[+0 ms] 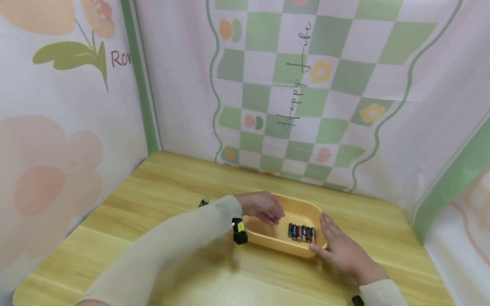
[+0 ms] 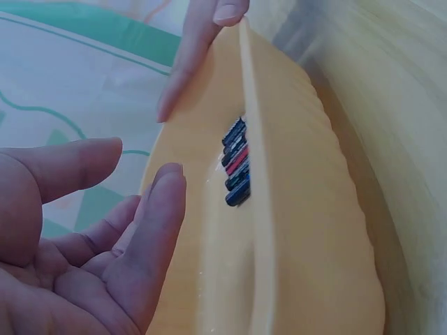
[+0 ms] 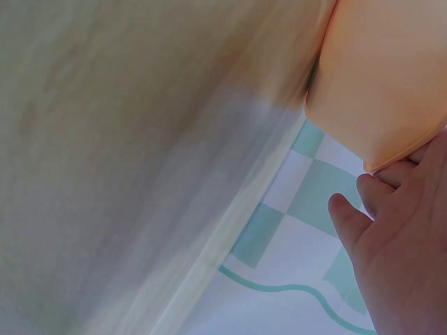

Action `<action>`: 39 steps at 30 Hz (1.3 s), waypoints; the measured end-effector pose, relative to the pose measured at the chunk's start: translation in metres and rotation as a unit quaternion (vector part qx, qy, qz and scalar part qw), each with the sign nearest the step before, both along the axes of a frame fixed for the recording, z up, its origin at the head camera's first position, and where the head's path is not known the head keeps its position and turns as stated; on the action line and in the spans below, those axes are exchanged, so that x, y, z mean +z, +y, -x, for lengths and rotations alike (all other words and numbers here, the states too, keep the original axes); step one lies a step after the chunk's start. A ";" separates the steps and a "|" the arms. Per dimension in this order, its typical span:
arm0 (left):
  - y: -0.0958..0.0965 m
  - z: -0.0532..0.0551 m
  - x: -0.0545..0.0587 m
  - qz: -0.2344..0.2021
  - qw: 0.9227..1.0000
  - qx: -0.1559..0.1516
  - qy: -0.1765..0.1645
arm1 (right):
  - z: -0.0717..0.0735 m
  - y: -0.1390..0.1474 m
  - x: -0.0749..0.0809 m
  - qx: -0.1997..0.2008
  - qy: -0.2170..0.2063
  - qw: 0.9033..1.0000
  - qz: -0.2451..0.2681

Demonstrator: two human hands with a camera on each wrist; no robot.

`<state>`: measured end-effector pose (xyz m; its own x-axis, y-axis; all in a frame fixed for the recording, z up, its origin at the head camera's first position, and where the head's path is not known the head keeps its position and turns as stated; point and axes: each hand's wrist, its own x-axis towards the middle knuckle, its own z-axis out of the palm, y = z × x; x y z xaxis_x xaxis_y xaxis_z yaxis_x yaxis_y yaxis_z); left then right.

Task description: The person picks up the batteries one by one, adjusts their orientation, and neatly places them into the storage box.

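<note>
A yellow plastic basin (image 1: 264, 240) stands on the table, with several small batteries (image 1: 301, 233) lying side by side in its right part. My left hand (image 1: 263, 205) hangs over the basin's left part. In the left wrist view its fingers (image 2: 164, 223) are loosely bent, thumb and forefinger apart, with nothing between them. At the basin's right end my right hand (image 1: 346, 252) holds the rim, thumb at the near corner and fingers along the far one. The right wrist view shows those fingers (image 3: 349, 220) at the basin's outer edge.
A few more dark batteries (image 1: 204, 202) lie on the wood-grain table (image 1: 174, 181), left of the basin and partly behind my left sleeve (image 1: 188, 234). Printed cloth walls (image 1: 187, 120) close off the table's back and sides.
</note>
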<state>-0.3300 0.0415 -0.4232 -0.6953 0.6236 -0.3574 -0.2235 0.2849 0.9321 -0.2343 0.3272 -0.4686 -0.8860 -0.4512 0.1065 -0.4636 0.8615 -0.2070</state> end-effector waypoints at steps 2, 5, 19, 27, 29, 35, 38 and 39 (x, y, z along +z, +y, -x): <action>-0.005 0.001 0.000 -0.003 1.000 -0.001 0.000 | 0.000 0.000 -0.001 0.000 0.001 1.000 -0.001; -0.013 0.003 0.001 -0.008 1.000 0.001 0.000 | 0.000 0.000 -0.001 -0.002 0.001 1.000 -0.001; -0.041 0.000 0.014 -0.012 1.000 0.029 0.000 | -0.001 0.001 -0.001 -0.008 -0.002 1.000 -0.001; -0.060 0.005 0.020 -0.011 0.999 0.034 0.016 | -0.004 0.000 -0.001 -0.009 0.001 1.000 0.004; -0.066 0.006 0.021 -0.013 0.999 0.039 0.017 | -0.003 0.000 -0.002 -0.007 0.007 1.000 0.004; -0.082 0.013 0.022 -0.014 0.999 0.048 0.013 | -0.002 0.000 -0.003 -0.003 0.007 1.000 0.005; -0.090 0.016 0.022 -0.005 0.998 0.055 0.015 | -0.002 0.000 -0.002 -0.004 0.000 1.000 0.004; -0.093 0.016 0.023 -0.001 0.998 0.059 0.017 | -0.002 0.000 -0.002 -0.003 0.000 1.000 0.003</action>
<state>-0.3464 -0.0513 -0.4007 -0.7757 0.5372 -0.3313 -0.2241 0.2563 0.9403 -0.2325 0.3269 -0.4705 -0.8886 -0.4454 0.1096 -0.4587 0.8629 -0.2121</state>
